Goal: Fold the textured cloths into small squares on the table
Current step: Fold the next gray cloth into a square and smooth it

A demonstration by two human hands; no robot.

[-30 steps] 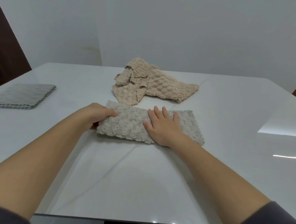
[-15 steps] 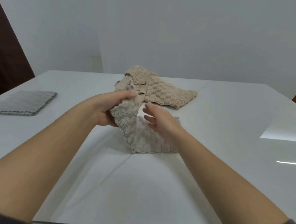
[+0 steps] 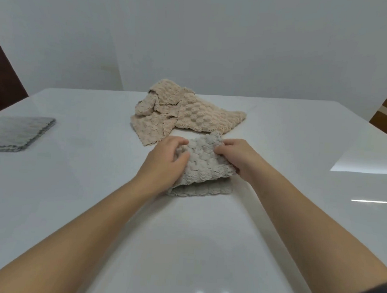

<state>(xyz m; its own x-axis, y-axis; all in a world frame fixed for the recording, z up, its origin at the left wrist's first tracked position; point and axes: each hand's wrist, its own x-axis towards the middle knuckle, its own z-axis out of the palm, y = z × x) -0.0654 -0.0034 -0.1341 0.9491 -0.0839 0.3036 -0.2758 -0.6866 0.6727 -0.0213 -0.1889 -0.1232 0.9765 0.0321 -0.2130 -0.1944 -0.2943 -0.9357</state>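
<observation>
Grey-beige cloth (image 3: 206, 165) lay doubled over on the table (image 3: 182, 236) between the hands — the left hand (image 3: 164, 162) gripped its left edge, the right hand (image 3: 239, 157) pinched its top layer. Just beyond the hands sat a crumpled beige cloth (image 3: 185, 116); well left of the left hand, a folded grey cloth (image 3: 16, 133).

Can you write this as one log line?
step: folding pale grey cloth | left hand: grips it | right hand: pinches it | waiting: beige cloths | done: grey stack
</observation>
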